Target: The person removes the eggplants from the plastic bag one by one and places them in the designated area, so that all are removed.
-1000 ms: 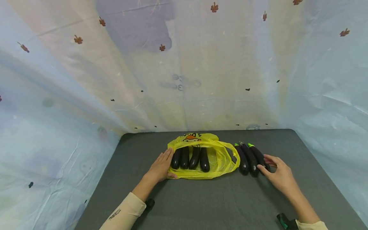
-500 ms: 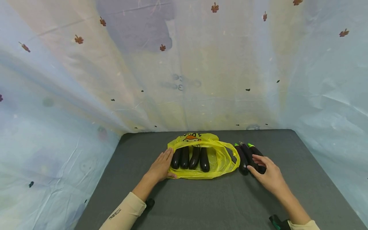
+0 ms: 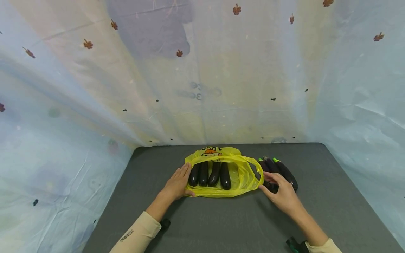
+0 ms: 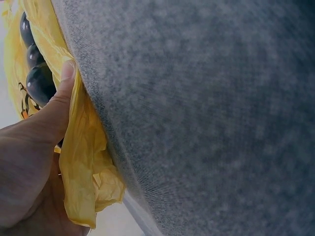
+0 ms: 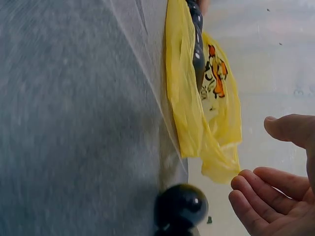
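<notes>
Pale patterned sheeting (image 3: 240, 70) behind a grey worktop (image 3: 221, 225), yellow bag (image 3: 221, 192) lying open on it, four dark eggplants (image 3: 204, 174) inside, left hand (image 3: 178, 181) against the bag's left edge, grip spread wide, right hand (image 3: 283, 196) near three loose eggplants (image 3: 287, 174) beside the bag, grip also wide.

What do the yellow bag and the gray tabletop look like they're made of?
The yellow bag looks like thin, slightly glossy plastic film: it falls into fine creases and seems translucent. The gray tabletop seems covered in matte fabric, judging by its speckled, finely ribbed texture in the left wrist view, though a textured sheet is possible.
</notes>
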